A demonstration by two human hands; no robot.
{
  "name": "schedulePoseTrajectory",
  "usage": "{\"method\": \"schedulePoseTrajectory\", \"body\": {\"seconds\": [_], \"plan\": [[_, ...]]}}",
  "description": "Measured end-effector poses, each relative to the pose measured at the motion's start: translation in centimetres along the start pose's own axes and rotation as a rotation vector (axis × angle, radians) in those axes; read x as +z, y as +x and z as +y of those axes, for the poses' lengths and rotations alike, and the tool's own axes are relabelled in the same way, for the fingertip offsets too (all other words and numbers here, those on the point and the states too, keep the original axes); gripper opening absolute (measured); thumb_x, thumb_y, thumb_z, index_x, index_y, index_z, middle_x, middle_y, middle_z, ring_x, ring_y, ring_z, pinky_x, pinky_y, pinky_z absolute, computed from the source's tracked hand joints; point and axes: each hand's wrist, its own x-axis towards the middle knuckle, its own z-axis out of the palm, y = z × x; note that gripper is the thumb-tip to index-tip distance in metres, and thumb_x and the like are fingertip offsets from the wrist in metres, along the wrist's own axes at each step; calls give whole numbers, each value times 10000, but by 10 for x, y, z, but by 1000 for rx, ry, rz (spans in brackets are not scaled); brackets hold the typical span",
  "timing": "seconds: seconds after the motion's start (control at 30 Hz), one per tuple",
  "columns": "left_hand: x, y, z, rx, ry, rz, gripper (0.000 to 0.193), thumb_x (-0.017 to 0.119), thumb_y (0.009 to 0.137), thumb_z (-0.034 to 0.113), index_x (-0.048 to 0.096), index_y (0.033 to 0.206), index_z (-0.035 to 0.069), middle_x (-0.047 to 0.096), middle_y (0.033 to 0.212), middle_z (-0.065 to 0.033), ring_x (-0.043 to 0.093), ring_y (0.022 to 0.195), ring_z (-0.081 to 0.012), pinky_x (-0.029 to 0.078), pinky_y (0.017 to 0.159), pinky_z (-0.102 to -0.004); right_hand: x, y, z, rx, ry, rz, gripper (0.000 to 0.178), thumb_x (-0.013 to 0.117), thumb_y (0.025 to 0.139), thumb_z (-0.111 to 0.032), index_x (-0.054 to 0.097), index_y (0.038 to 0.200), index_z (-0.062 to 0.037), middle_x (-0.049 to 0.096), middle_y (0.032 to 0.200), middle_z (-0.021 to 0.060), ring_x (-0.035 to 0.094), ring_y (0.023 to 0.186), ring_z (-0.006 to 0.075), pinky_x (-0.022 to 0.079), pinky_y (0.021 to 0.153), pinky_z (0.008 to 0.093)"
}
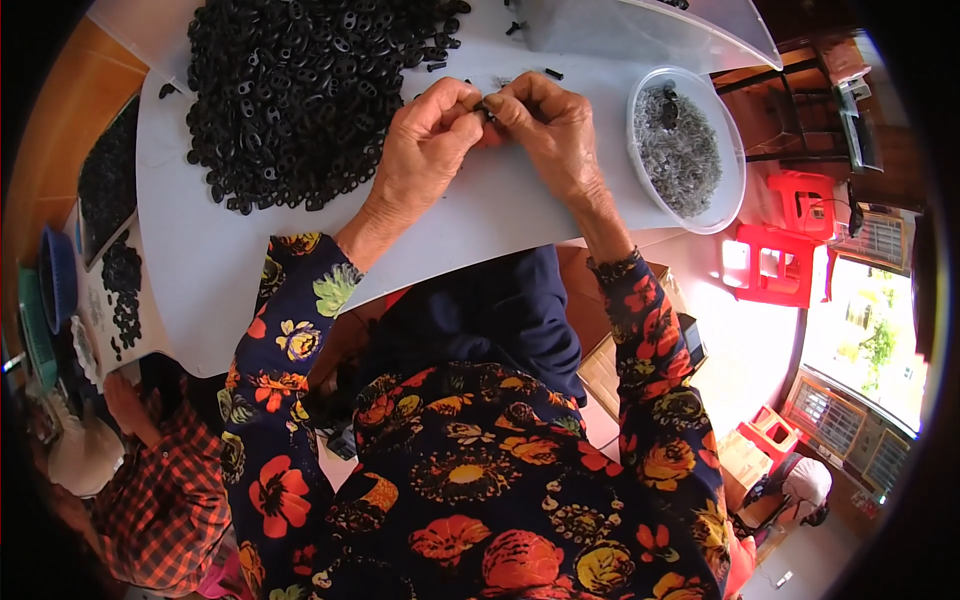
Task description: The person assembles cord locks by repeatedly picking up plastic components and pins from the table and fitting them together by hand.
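Over the white table, both my hands meet fingertip to fingertip. My left hand [428, 138] is closed, thumb and fingers pinching a small black plastic piece [486, 110]. From the other side my right hand [553, 128] is also closed on that piece, thumb pressed near its end. Most of the piece is hidden by the fingertips. Left of my hands lies a big heap of black oval plastic parts with two holes [290, 100]. A round clear tub [738, 165] to the right holds many small, shiny, pale grey pieces, too fine to make out, with a dark bit on top.
A clear plastic bin [640, 35] stands at the far right of the table [240, 290]. A few loose black bits [553, 73] lie beyond my hands. At lower left, a person in a checked shirt [170, 500] sits by more black parts [122, 285]. Red stools [775, 265] stand at right.
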Motion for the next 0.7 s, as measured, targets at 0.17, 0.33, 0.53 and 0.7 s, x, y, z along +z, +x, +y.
{"method": "schedulePoseTrajectory", "body": {"seconds": [0.17, 0.33, 0.53, 0.7], "plan": [[-3, 3, -4, 31, -68, 22, 75, 533, 863, 36, 564, 930, 20, 573, 703, 37, 465, 619, -8, 386, 544, -178, 2, 4, -7, 82, -99, -32, 164, 642, 894, -158, 633, 875, 4, 631, 697, 7, 546, 632, 58, 470, 594, 224], [-2, 1, -2, -32, -89, -33, 77, 538, 874, 45, 564, 940, 15, 575, 748, 28, 482, 660, -12, 396, 576, -174, -2, 0, 8, 35, 155, -37, 172, 636, 898, -153, 627, 879, 18, 639, 739, 7, 548, 637, 61, 477, 601, 223], [0, 2, 0, 36, -50, -59, 78, 533, 888, 52, 566, 952, 22, 549, 737, 39, 465, 653, -9, 380, 553, -176, 3, 0, 8, 52, 39, 5, 166, 640, 894, -138, 623, 853, 21, 632, 732, 19, 555, 646, 64, 482, 612, 217], [-3, 3, -2, 89, -95, -23, 68, 538, 898, 66, 567, 944, 25, 552, 732, 44, 453, 654, -5, 378, 557, -177, 11, -4, 4, 52, 56, 56, 157, 642, 892, -131, 608, 840, 13, 625, 731, 24, 555, 658, 67, 486, 630, 222]]}}
